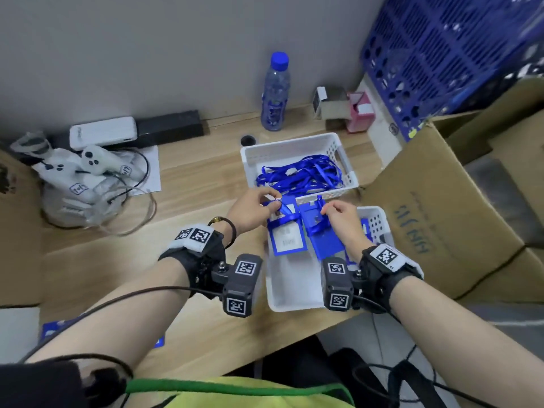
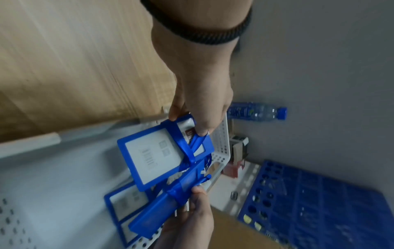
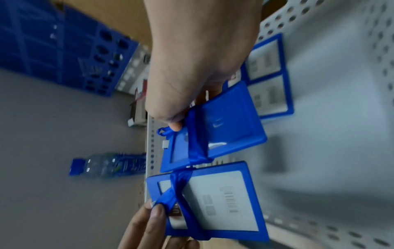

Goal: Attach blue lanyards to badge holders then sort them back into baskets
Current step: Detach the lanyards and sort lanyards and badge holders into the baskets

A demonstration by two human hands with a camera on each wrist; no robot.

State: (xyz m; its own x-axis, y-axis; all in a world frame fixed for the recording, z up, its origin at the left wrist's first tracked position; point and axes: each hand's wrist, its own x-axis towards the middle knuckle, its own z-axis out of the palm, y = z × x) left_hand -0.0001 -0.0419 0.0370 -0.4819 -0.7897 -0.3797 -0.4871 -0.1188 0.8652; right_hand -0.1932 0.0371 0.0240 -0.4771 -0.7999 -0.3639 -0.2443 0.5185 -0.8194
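Note:
Two blue badge holders hang side by side over the near white basket [image 1: 294, 290], each with a blue lanyard wound round it. My left hand [image 1: 272, 202] pinches the top of the left badge holder [image 1: 287, 235], which shows its white card [image 2: 149, 155], with the lanyard ribbon [image 3: 175, 190] under the fingertips. With thumb and finger, my right hand [image 1: 325, 209] pinches the top of the right badge holder [image 1: 326, 241], whose plain blue back [image 3: 224, 121] faces up. Two more holders [image 3: 268, 80] lie flat in the near basket.
The far white basket [image 1: 294, 145] holds a tangle of loose blue lanyards [image 1: 300, 173]. A water bottle [image 1: 275, 92] stands behind it at the wall. A cardboard box [image 1: 441, 213] and a blue crate [image 1: 441, 54] close off the right. Bagged controllers [image 1: 73, 178] lie at the left.

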